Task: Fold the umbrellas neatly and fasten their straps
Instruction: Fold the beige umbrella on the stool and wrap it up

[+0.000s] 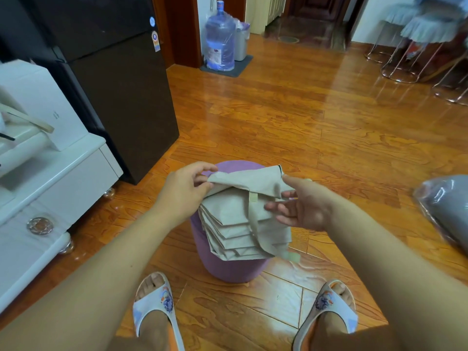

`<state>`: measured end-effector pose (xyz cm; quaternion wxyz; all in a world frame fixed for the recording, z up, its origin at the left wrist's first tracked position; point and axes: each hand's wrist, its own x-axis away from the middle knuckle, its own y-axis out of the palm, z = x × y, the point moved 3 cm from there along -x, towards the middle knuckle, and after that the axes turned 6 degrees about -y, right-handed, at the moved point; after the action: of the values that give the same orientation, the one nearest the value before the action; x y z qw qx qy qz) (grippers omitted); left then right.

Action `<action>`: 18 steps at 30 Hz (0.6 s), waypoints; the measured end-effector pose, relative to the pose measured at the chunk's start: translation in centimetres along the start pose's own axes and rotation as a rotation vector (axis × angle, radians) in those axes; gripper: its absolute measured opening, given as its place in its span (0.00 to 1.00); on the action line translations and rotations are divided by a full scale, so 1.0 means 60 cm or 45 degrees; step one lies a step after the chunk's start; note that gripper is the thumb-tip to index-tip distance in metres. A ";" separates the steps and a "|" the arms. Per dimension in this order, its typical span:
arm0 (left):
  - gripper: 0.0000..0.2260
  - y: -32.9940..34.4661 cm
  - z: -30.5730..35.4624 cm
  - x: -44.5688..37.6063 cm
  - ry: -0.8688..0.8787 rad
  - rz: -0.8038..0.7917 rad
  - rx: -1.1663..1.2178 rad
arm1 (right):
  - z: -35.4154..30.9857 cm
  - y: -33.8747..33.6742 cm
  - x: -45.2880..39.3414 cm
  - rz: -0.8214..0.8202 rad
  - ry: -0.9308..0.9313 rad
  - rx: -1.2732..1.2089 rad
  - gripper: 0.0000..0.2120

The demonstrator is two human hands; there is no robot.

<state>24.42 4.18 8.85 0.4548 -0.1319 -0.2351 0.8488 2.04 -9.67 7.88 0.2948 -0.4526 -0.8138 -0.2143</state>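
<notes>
Starting at the far left, we see a white cabinet (pixel 50 178) with a dark fridge (pixel 119 92) just beside it. Nearer the middle, our left hand (pixel 184 191) pinches the upper left edge of the beige umbrella (pixel 243 219), whose folded panels lie stacked on a purple stool (pixel 228 269) between our two slippered feet. Our right hand (pixel 301 206) has its fingers stretched out, touching the umbrella's right side near a small strap tab (pixel 252 197). At the far right a plastic-wrapped grey bundle (pixel 445 211) lies on the wooden floor (pixel 304 122).
</notes>
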 end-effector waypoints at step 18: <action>0.18 0.011 0.027 0.020 0.342 0.063 -0.640 | -0.062 -0.001 0.008 0.389 -0.734 -0.344 0.10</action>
<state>22.56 4.41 9.87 0.4141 -0.3575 -0.3725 0.7496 2.84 -11.71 10.92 0.0189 -0.6459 -0.7508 -0.1367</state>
